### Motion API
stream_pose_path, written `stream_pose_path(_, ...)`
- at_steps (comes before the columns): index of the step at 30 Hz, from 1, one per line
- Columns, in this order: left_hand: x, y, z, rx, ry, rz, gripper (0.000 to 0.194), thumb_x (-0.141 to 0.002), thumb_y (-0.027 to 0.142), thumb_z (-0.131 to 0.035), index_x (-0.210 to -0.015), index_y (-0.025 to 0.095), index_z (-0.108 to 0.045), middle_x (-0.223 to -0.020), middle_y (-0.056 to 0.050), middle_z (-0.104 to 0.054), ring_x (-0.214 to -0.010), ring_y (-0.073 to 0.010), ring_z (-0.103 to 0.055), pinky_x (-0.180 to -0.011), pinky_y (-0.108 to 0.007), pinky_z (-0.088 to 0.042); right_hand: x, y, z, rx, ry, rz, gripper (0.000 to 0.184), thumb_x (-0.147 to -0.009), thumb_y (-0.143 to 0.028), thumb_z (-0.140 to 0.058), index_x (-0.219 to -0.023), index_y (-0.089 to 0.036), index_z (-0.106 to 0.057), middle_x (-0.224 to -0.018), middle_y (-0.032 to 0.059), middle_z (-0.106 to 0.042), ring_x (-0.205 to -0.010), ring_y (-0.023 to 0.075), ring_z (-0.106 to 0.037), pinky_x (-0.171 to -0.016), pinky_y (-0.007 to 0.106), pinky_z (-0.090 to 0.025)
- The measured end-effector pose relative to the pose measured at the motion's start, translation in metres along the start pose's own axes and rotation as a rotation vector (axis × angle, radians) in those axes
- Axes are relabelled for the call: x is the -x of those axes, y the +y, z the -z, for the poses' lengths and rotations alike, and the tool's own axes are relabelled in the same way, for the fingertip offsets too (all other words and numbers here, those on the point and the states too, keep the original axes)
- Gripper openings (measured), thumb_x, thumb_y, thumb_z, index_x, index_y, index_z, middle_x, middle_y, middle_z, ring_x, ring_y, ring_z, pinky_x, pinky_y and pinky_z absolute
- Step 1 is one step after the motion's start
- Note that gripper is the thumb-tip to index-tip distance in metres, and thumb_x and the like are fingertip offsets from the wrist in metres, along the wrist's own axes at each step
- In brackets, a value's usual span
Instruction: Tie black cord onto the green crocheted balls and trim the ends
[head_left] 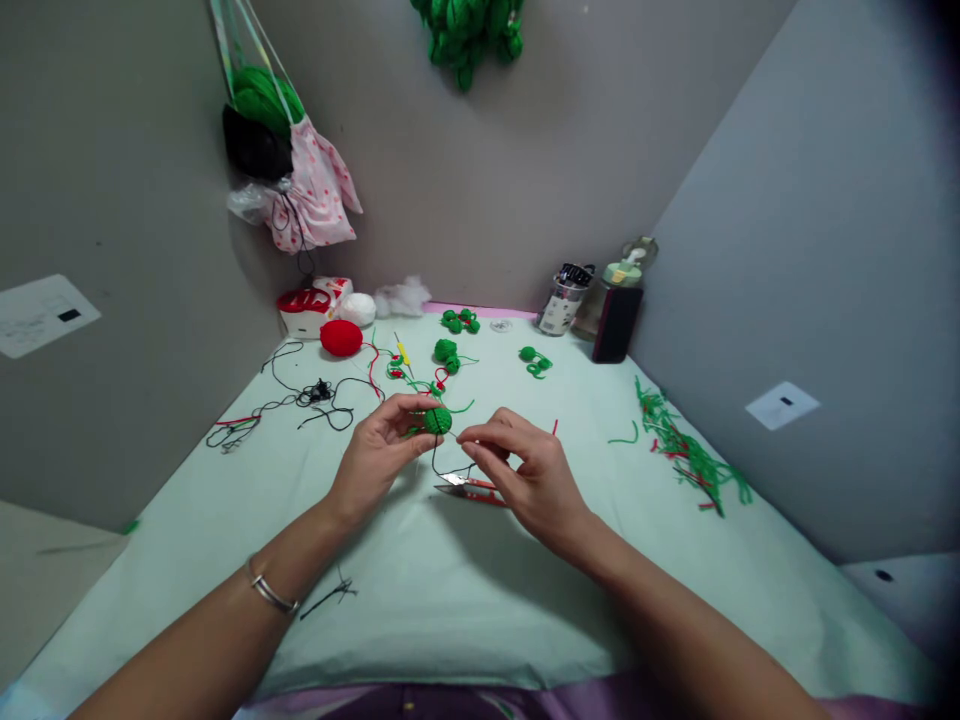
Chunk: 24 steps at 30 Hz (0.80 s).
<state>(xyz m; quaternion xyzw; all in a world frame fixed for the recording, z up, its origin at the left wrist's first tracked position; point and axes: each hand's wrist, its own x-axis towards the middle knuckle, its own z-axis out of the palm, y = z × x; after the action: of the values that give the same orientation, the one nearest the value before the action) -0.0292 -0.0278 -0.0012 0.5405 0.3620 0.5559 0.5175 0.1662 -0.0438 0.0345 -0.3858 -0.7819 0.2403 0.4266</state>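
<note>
My left hand (379, 450) pinches a small green crocheted ball (437, 420) between thumb and fingertips, just above the pale green tablecloth (420, 590). My right hand (521, 470) is pinched closed right beside the ball, fingertips on a thin black thread (435, 458) that loops down from the ball. Red-handled thread snips (469, 487) lie on the cloth under my right hand's fingers.
Several green crocheted pieces (459, 321) and a red yarn ball (341, 338) lie further back. Black thread tangle (300, 400) at left, green yarn scraps (686, 450) at right. A tin of tools (562, 300) and a dark box (616, 322) stand at the back right. Bags hang on the wall.
</note>
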Motion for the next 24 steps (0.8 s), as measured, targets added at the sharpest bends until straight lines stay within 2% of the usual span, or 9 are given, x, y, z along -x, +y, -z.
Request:
stream_pose_path(5,0.002,0.001,-0.002,-0.002,-0.018,-0.028,0.026,-0.078,0.017,-0.076,-0.102,0.023,-0.069,-0.099,-0.002,-0.068,-0.093,-0.0154,-0.063,-0.085,-0.028,-0.052,0.002,0.003,-0.002,0.086,-0.003,0.035,0.016,-0.094,-0.019,-0.057,-0.092,-0.018,-0.073,-0.069,0.0003,-0.051,-0.058,0.0107,-0.047,-0.055,0.025,-0.036)
stream_pose_path(17,0.003,0.001,-0.003,-0.060,0.008,-0.075,0.025,-0.078,0.015,-0.076,-0.101,0.023,-0.073,-0.103,-0.003,-0.066,-0.099,-0.0165,-0.063,-0.091,-0.029,-0.051,0.002,0.003,-0.004,0.134,-0.020,0.045,0.015,-0.093,-0.016,-0.056,-0.089,-0.017,-0.069,-0.070,0.0002,-0.051,-0.060,0.0107,-0.047,-0.057,0.025,-0.035)
stream_pose_path(24,0.003,0.002,-0.007,0.035,0.028,-0.021,0.024,-0.071,0.013,-0.080,-0.093,0.020,-0.072,-0.090,-0.001,-0.069,-0.087,-0.0153,-0.066,-0.081,-0.028,-0.054,0.003,0.005,-0.014,-0.016,0.007,-0.030,0.012,-0.093,-0.015,-0.056,-0.084,-0.017,-0.065,-0.075,0.0010,-0.058,-0.066,0.0109,-0.050,-0.062,0.024,-0.038)
